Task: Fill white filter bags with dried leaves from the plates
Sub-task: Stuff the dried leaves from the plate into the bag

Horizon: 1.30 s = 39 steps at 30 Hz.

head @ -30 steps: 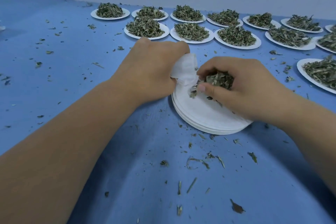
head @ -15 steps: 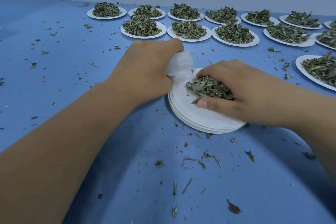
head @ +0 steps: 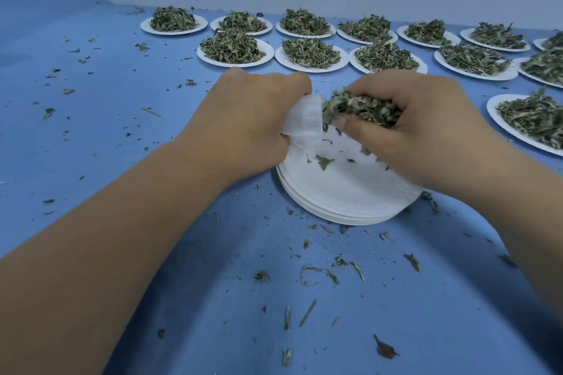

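My left hand (head: 249,119) grips a white filter bag (head: 304,117) and holds it up at the far left edge of a stack of white round plates (head: 344,192). My right hand (head: 426,128) holds a clump of dried green leaves (head: 359,108), fingers and thumb curled round it, right beside the bag's top. The clump touches the bag's upper right edge. A few leaf bits lie on the top plate of the stack. The bag's inside is hidden.
Several white plates heaped with dried leaves (head: 233,47) stand in two rows at the back, and one more plate (head: 530,119) sits at the right edge. Loose leaf scraps (head: 320,272) are scattered over the blue tablecloth (head: 106,137). A pale wall runs behind.
My right hand has lifted the clump of leaves off the stack and brought it up to the bag's top. My left hand keeps hold of the bag, nearly still.
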### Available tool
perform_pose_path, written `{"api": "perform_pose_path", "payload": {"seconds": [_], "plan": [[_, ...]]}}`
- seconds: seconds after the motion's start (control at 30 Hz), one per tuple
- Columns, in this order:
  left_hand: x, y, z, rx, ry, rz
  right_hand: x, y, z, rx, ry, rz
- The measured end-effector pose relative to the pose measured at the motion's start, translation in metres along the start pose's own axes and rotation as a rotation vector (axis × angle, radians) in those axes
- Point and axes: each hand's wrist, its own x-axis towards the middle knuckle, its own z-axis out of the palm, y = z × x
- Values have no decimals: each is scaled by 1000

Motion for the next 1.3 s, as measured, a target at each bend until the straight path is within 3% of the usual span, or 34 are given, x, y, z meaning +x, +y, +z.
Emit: {"api": "perform_pose_path", "payload": {"seconds": [0.17,0.5,0.67,0.9,1.03,1.3], "plan": [[2,13,-1,-10,-37,-1,4,-7,8,-159,-3,-47],[1,18,-1,-83,-120,-35,3,-10,8,134,31,112],[2,20,1,-17,-163,-60,3,-9,4,121,-113,107],[5,22,-5,124,-189,-99,2,3,-5,433,-281,137],[4,22,-6,177,-169,-74,4,2,0,445,-160,129],[2,31,1,2,-144,-30,4,0,4,349,-12,96]]}}
